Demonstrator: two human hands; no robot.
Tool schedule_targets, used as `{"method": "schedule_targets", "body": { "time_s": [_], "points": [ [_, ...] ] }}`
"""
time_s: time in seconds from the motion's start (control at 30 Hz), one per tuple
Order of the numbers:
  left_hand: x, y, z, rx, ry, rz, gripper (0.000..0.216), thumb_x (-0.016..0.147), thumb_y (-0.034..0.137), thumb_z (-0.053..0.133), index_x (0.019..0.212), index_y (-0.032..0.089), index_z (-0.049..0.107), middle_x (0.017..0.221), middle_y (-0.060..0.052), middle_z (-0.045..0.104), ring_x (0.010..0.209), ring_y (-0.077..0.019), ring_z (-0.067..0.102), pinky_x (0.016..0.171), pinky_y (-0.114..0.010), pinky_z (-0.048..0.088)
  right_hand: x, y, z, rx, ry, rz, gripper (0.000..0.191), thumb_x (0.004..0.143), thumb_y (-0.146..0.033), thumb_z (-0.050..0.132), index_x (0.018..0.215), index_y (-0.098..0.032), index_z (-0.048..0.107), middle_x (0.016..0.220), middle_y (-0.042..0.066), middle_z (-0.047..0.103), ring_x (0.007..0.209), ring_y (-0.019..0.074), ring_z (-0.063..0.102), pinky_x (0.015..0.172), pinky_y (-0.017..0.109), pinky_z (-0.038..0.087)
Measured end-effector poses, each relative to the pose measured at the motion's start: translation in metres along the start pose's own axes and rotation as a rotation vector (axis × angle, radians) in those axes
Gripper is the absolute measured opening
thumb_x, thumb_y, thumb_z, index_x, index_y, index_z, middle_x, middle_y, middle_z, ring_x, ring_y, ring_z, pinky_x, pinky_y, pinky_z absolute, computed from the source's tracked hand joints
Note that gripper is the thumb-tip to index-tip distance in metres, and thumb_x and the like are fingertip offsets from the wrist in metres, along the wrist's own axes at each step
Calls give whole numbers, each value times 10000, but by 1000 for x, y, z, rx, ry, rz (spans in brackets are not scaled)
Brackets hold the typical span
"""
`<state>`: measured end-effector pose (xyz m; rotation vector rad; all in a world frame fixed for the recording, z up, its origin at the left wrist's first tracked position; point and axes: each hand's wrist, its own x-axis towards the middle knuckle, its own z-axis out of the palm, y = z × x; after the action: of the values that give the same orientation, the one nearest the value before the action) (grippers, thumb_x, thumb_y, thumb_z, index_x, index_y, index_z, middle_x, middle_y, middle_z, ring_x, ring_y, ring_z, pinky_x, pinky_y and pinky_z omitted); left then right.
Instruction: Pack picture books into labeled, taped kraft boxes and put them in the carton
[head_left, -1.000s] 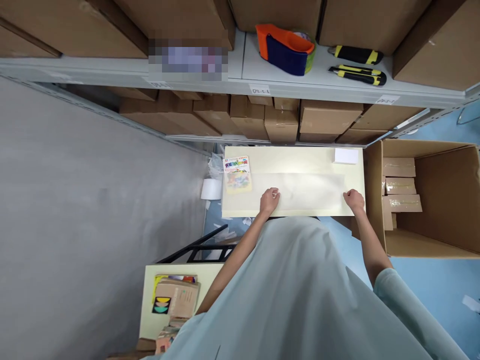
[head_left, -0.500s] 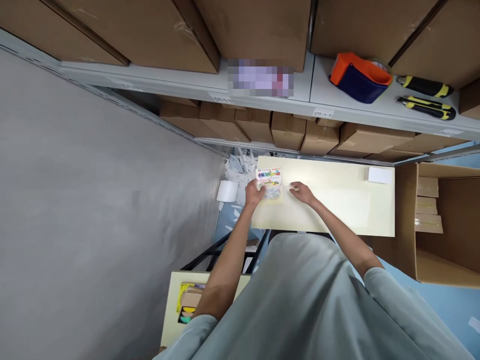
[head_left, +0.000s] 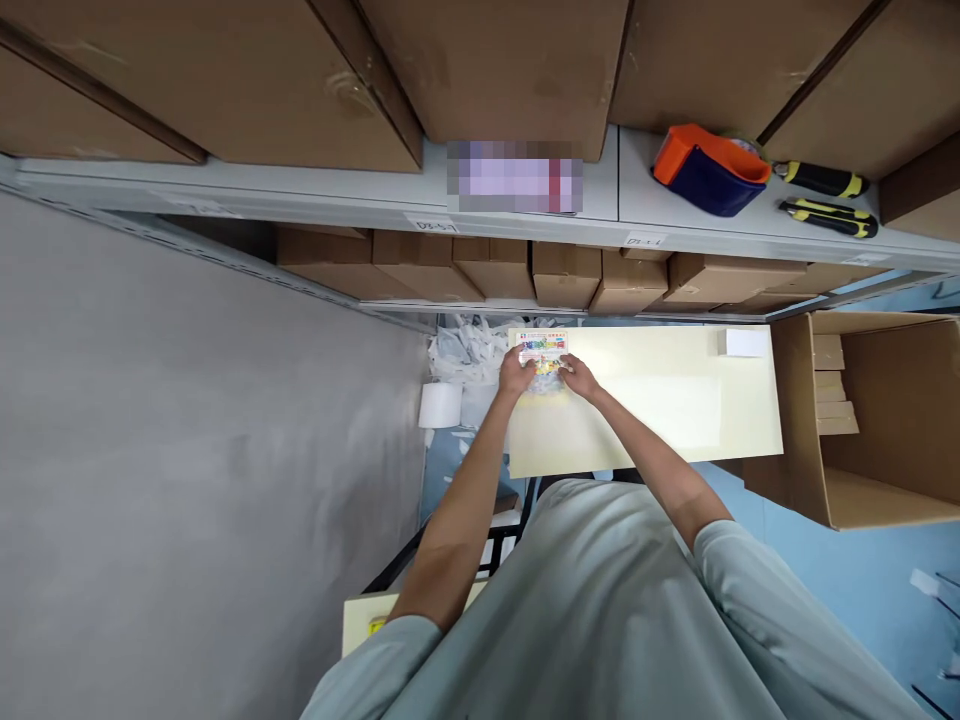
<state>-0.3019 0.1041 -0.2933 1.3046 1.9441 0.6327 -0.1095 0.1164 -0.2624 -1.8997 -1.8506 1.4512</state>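
Between my two hands is a flat, colourfully printed packet [head_left: 544, 352] with a clear-looking lower part, at the left end of the cream table [head_left: 645, 400]. My left hand [head_left: 517, 371] is closed on its left edge, thumb across the front. At the opposite edge, my right hand [head_left: 579, 376] pinches the packet with thumb and fingers. The lower part of the packet is partly covered by my thumbs, and its small print is too fine to read.
A white box [head_left: 742, 343] lies at the table's back right. Beyond the right end stands an open carton [head_left: 821, 480] with several small boxes inside. White scraps [head_left: 469, 350] and a white roll [head_left: 440, 405] lie left. Above, a shelf [head_left: 517, 208] bears cartons, a tape dispenser [head_left: 709, 170] and cutters [head_left: 825, 180].
My right hand has moved left and taken hold of the packet's right edge. The packet sits slightly farther back on the table. The head view has shifted a little.
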Motion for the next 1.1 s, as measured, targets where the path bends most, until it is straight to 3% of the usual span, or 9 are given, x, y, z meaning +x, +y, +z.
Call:
{"method": "schedule_targets", "body": {
  "time_s": [0.13,0.27,0.43,0.53,0.67,0.77,0.93,1.1],
  "points": [
    [-13,8,1,62,44,34,531,909,195,661,1437,152,646,1516,-170,642,1482,-339,552,1285,-505,439,-3,9,-24,-35,14,-43,559,998,-270,628,1537,-124,600,1671,174,527,1566,286,491,1305,444,403],
    [-81,19,24,185,-13,180,529,969,218,609,1495,163,599,1650,-178,525,1583,-339,441,1327,-537,379,-50,45,-60,-258,5,-198,626,1064,-368,578,1615,-81,502,1778,210,337,1657,311,333,1349,454,325],
    [-187,43,84,321,-238,328,500,1045,319,542,1528,211,608,1755,-124,413,1645,-346,348,1334,-546,348,-139,135,-113,-565,-13,-329,713,1115,-472,499,1712,-111,350,1842,189,131,1705,346,183,1337,507,326],
    [-224,59,123,382,-310,331,600,1043,402,571,1609,206,544,1802,-132,312,1688,-408,216,1325,-610,318,-178,201,-144,-704,-49,-300,774,1114,-531,489,1740,-121,289,1843,196,95,1715,357,125,1342,523,296],
    [-241,76,165,435,-281,264,715,1032,489,595,1655,158,482,1821,-195,206,1692,-478,108,1313,-687,268,-203,275,-182,-785,-56,-270,736,1134,-498,412,1755,-137,249,1838,167,140,1715,313,151,1363,507,244],
    [-242,85,183,444,-223,250,746,1043,536,566,1651,114,475,1821,-231,168,1691,-495,74,1312,-686,269,-210,307,-200,-781,-44,-318,691,1147,-457,354,1759,-156,244,1839,138,154,1714,281,162,1373,488,223],
    [-240,91,191,447,-236,268,730,1048,558,535,1618,102,504,1817,-224,204,1690,-486,111,1319,-676,285,-217,328,-214,-747,-35,-337,638,1154,-405,311,1729,-131,325,1830,141,208,1702,275,218,1364,470,252],
    [-239,95,193,435,-234,226,648,1045,473,530,1565,86,547,1789,-235,285,1685,-453,189,1319,-667,313,-213,320,-224,-711,-38,-314,542,1140,-332,346,1628,-143,491,1776,163,369,1632,303,360,1273,483,390]
  ]
}}
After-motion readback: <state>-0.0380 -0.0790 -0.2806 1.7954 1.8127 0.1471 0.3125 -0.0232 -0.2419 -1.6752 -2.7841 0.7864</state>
